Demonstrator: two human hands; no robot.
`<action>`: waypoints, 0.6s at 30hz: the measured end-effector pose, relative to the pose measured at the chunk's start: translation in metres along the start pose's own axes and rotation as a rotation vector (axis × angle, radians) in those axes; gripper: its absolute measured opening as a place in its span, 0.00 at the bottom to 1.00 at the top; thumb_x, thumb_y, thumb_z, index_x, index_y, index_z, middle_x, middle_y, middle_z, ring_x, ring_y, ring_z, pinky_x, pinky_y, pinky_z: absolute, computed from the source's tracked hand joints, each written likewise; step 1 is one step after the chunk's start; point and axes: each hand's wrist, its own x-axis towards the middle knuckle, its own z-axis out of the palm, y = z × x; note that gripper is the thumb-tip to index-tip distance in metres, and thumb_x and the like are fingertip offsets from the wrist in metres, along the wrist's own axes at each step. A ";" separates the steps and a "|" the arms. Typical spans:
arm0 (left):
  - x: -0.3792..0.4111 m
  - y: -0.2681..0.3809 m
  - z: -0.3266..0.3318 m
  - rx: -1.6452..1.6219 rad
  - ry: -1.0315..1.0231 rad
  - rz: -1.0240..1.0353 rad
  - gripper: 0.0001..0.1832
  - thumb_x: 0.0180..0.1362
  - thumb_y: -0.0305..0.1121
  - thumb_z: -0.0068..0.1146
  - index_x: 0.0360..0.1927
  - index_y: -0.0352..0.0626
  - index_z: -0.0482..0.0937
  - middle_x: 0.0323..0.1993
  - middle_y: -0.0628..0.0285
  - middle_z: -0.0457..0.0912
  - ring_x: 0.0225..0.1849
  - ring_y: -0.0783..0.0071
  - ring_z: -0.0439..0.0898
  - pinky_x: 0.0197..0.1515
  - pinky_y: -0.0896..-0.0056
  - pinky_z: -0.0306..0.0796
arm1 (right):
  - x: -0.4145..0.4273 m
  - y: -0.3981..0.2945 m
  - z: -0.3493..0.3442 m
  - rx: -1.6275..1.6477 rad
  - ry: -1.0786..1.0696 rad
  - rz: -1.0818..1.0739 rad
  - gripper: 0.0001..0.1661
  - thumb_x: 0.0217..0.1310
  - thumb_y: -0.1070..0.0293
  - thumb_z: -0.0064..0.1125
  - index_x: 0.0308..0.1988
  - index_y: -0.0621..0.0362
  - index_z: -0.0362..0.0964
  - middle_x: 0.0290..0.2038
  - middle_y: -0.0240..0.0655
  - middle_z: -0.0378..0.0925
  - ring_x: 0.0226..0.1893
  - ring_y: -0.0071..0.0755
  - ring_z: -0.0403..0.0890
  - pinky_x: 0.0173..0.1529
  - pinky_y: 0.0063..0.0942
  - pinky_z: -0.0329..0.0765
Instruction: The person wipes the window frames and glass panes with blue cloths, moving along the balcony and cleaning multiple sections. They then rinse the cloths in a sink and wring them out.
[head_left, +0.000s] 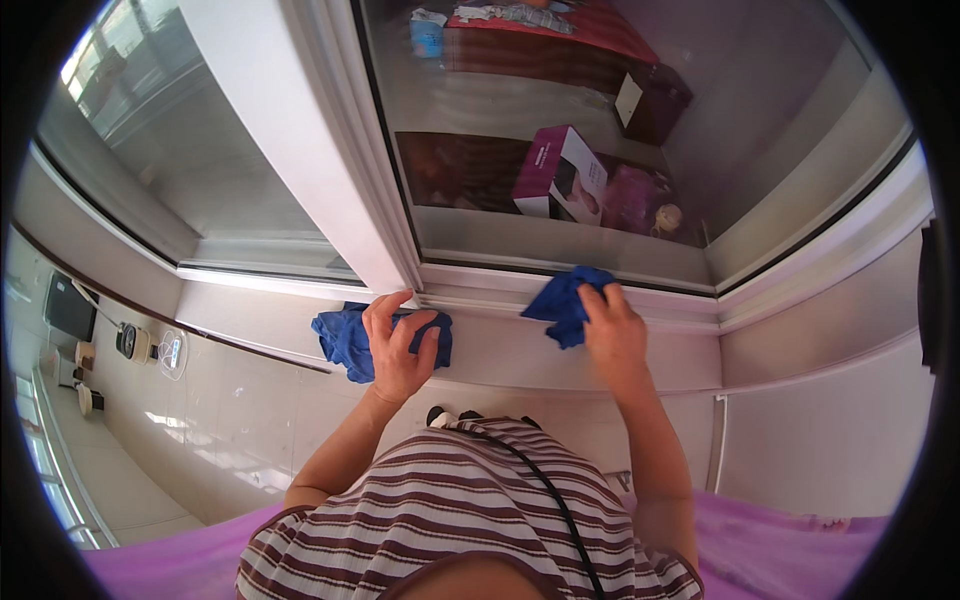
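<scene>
In my right hand (616, 330) is a bunched dark blue cloth (559, 304), pressed against the lower rail of the white window frame (480, 289). Part of this cloth laps up to the black seal under the glass. My left hand (399, 349) is at the foot of the white upright post (300, 142), its fingers spread and curved. Behind and beneath that hand a second crumpled blue cloth (341, 341) lies on the window sill (510, 360). The hand covers part of it, and whether the fingers touch it is unclear.
Through the right glass pane a purple and white box (559, 176) and a pink plastic bag (630, 195) show. On the left floor are a power strip (175, 351) and a small appliance (135, 343). A dark rod-like edge (255, 349) runs beside the sill. A purple curtain (780, 517) hangs behind me.
</scene>
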 end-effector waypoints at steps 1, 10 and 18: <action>0.000 0.001 0.002 -0.010 -0.004 0.005 0.14 0.39 0.23 0.60 0.33 0.44 0.76 0.48 0.55 0.68 0.49 0.53 0.65 0.50 0.59 0.61 | -0.006 0.012 -0.007 -0.015 0.009 0.046 0.26 0.37 0.77 0.60 0.43 0.52 0.70 0.37 0.37 0.68 0.32 0.44 0.76 0.32 0.36 0.74; -0.001 0.018 0.022 -0.143 -0.082 0.135 0.13 0.39 0.24 0.57 0.33 0.45 0.76 0.48 0.52 0.69 0.49 0.52 0.66 0.51 0.55 0.58 | -0.069 0.121 -0.041 1.268 0.525 0.446 0.18 0.56 0.76 0.45 0.49 0.62 0.66 0.43 0.40 0.74 0.42 0.38 0.76 0.49 0.30 0.72; 0.020 0.068 0.050 -0.500 -0.312 0.274 0.13 0.39 0.23 0.58 0.33 0.42 0.77 0.45 0.55 0.72 0.46 0.55 0.69 0.47 0.59 0.63 | -0.101 0.118 -0.061 2.182 0.592 0.279 0.20 0.60 0.68 0.37 0.51 0.63 0.63 0.46 0.45 0.72 0.47 0.42 0.74 0.55 0.39 0.69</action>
